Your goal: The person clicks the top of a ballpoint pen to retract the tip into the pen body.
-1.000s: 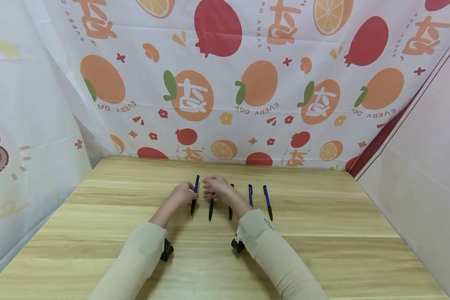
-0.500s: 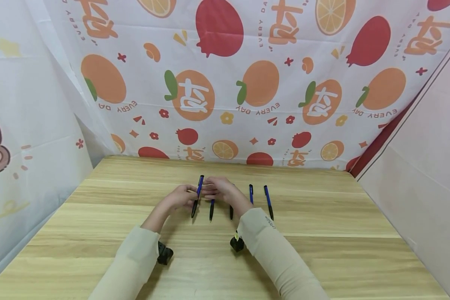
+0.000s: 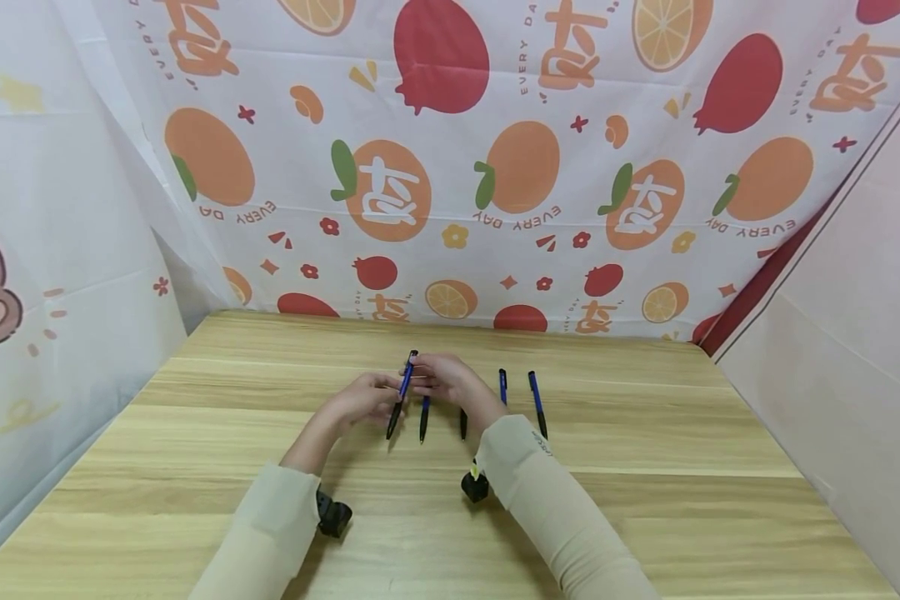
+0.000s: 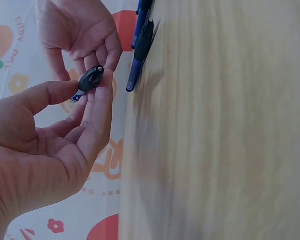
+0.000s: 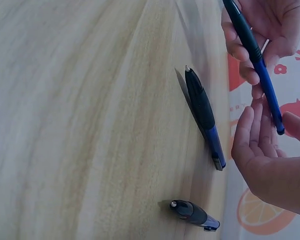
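My left hand [image 3: 360, 400] pinches a blue pen with a black grip [image 3: 406, 383] between thumb and fingers, holding it above the table. In the left wrist view the pen's tip [image 4: 93, 76] points toward the camera. Close by on the right is my right hand [image 3: 453, 387]. Its relaxed fingers and thumb lie around the blue end of the held pen [image 5: 267, 82]; whether they touch it, I cannot tell. Beneath the right hand, a similar pen [image 3: 424, 421] lies on the table, its upper part hidden.
More such pens lie in a row to the right: one [image 3: 463, 425] partly under the right hand, one [image 3: 502, 385] partly behind the wrist, and one [image 3: 537, 404] fully visible. The wooden table [image 3: 645, 517] ends at a fruit-print curtain [image 3: 450, 183].
My left hand has lifted the pen and carried it slightly right, its top leaning right toward the right hand. The right hand has barely shifted.
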`<state>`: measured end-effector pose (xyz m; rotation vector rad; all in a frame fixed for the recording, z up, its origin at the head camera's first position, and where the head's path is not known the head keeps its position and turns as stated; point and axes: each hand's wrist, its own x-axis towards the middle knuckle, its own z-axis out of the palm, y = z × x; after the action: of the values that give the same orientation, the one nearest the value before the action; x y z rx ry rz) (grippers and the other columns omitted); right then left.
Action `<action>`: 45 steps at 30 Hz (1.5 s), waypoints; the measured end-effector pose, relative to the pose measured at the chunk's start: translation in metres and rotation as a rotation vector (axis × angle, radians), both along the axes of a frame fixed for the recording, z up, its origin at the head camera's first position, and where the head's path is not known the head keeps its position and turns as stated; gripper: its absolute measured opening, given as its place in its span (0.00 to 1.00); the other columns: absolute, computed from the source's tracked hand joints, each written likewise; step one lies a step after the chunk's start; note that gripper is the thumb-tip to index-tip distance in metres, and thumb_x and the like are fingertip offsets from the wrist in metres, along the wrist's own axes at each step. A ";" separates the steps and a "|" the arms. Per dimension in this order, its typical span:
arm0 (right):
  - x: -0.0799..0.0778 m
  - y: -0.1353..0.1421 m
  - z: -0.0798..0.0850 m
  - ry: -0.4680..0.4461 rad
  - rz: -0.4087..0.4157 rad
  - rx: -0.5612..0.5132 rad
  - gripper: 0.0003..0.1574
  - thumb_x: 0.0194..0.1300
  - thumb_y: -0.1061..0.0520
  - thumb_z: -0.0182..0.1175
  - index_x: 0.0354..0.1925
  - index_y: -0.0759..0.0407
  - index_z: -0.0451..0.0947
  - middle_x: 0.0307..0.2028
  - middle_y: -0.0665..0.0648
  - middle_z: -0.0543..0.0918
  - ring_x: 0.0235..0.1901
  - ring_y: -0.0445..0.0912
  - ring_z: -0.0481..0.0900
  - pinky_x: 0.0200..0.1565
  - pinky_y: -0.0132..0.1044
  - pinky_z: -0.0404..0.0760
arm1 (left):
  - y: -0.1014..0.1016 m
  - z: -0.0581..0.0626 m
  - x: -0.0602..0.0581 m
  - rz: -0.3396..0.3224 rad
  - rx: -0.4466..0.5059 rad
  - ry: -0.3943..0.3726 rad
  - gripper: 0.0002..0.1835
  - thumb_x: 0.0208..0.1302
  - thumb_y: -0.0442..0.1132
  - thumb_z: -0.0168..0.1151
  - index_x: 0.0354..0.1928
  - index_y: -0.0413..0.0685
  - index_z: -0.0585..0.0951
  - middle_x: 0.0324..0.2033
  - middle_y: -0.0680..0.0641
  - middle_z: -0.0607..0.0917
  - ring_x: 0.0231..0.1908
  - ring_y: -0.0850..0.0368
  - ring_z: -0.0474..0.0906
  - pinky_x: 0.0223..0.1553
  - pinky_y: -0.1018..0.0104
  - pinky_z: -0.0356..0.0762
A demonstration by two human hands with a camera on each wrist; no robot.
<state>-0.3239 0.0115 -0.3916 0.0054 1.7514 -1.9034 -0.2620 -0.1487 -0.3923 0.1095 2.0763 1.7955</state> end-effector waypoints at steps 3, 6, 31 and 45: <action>-0.001 0.001 -0.001 0.002 -0.003 0.009 0.22 0.68 0.57 0.52 0.55 0.70 0.71 0.48 0.63 0.79 0.41 0.51 0.80 0.51 0.44 0.73 | 0.002 -0.001 0.003 -0.008 0.014 0.000 0.18 0.68 0.30 0.44 0.56 0.24 0.63 0.46 0.30 0.76 0.42 0.41 0.78 0.42 0.56 0.77; -0.002 0.001 -0.001 -0.004 -0.010 0.010 0.22 0.68 0.56 0.52 0.55 0.69 0.71 0.48 0.63 0.79 0.40 0.50 0.80 0.51 0.44 0.73 | 0.003 -0.001 0.006 -0.018 0.010 -0.003 0.20 0.68 0.31 0.46 0.57 0.24 0.62 0.46 0.31 0.76 0.44 0.41 0.77 0.42 0.56 0.77; 0.001 0.008 0.009 -0.046 0.062 0.000 0.26 0.72 0.51 0.44 0.57 0.69 0.69 0.55 0.65 0.73 0.42 0.49 0.80 0.38 0.34 0.79 | 0.013 0.004 0.020 0.083 -0.105 0.061 0.17 0.65 0.27 0.51 0.53 0.24 0.66 0.40 0.31 0.78 0.37 0.41 0.80 0.33 0.57 0.80; -0.004 0.009 0.005 -0.121 -0.002 -0.070 0.29 0.70 0.44 0.47 0.55 0.67 0.70 0.51 0.63 0.77 0.33 0.45 0.82 0.49 0.39 0.75 | 0.017 -0.001 0.016 0.079 -0.112 0.094 0.17 0.65 0.26 0.51 0.53 0.24 0.66 0.39 0.32 0.78 0.33 0.45 0.80 0.31 0.58 0.80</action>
<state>-0.3274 0.0203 -0.3870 0.0947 1.6050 -1.9233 -0.2458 -0.1314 -0.3930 0.0836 2.2716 1.7451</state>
